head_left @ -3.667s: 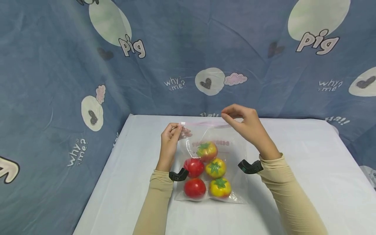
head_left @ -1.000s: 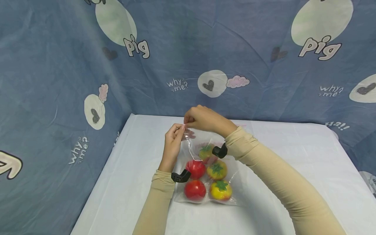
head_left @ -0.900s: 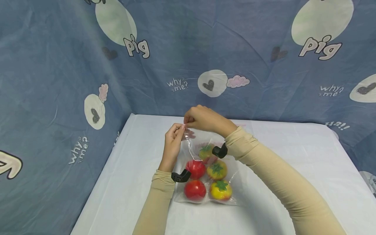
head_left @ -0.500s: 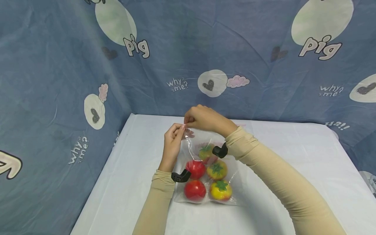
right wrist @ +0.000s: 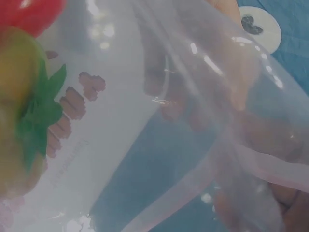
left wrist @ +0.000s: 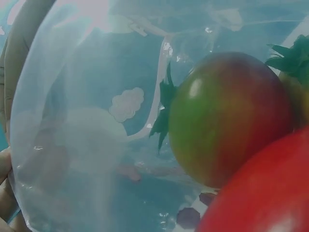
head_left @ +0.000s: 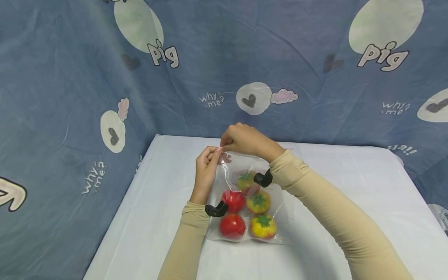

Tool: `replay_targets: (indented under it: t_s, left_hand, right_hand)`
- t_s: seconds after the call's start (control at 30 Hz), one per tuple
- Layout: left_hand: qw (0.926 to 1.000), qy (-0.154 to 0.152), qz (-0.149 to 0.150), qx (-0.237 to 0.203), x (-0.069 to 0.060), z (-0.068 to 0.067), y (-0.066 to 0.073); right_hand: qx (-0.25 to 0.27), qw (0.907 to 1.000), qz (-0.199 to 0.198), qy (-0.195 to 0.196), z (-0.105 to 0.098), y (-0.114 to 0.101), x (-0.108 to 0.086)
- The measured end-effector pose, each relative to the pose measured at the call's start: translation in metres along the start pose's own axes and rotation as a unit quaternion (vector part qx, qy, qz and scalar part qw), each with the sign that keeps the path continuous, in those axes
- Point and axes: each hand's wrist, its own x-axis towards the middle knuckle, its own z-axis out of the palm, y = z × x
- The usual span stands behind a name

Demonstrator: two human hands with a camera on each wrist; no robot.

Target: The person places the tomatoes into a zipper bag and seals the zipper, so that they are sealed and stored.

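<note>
A clear zip bag (head_left: 226,177) stands on the table with several tomato-like fruits inside. Two are red, a lower one (head_left: 232,226) and one above it (head_left: 233,201); the others are yellow-red with green leafy tops, the lowest one (head_left: 263,226) at the bag's bottom right. My left hand (head_left: 205,171) pinches the bag's top left corner. Right beside it, my right hand (head_left: 246,140) reaches across and pinches the same corner of the top edge. Its fingertips hide the white slider. A pinkish zip strip (right wrist: 275,170) shows in the right wrist view; the bag mouth looks parted there.
The white-covered table (head_left: 350,182) extends on both sides of the bag. Behind and to the left hangs a blue printed cloth (head_left: 196,46). Black wrist cameras, one on the left wrist (head_left: 217,209) and one on the right (head_left: 263,178), sit close to the bag.
Since the oldest frame my right hand has moved left, from above the bag's right side to the top left corner beside my left hand. Over the last second both hands have stayed almost still.
</note>
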Motion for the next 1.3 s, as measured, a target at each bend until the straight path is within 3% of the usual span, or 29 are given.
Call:
replay_targets:
  t_s: [0.23,0.47,0.97,1.3]
  left_hand:
    - [0.9994,0.027,0.020,0.013,-0.001,0.003,-0.001]
    - [0.9989,0.034,0.029,0.013,-0.001,0.004,-0.001]
    - [0.9987,0.034,0.030,0.021,0.000,0.000,0.000]
    - [0.9988,0.041,0.021,0.017,0.000,-0.001,-0.001]
  right_hand:
    - [-0.001,1.0000,-0.008,-0.002,-0.002,0.000,0.000]
    - [0.000,0.9999,-0.010,-0.009,-0.004,0.004,-0.001]
    - [0.013,0.9995,0.002,-0.030,-0.007,0.014,-0.008]
    - [0.020,0.9995,-0.009,-0.023,-0.007,0.019,-0.014]
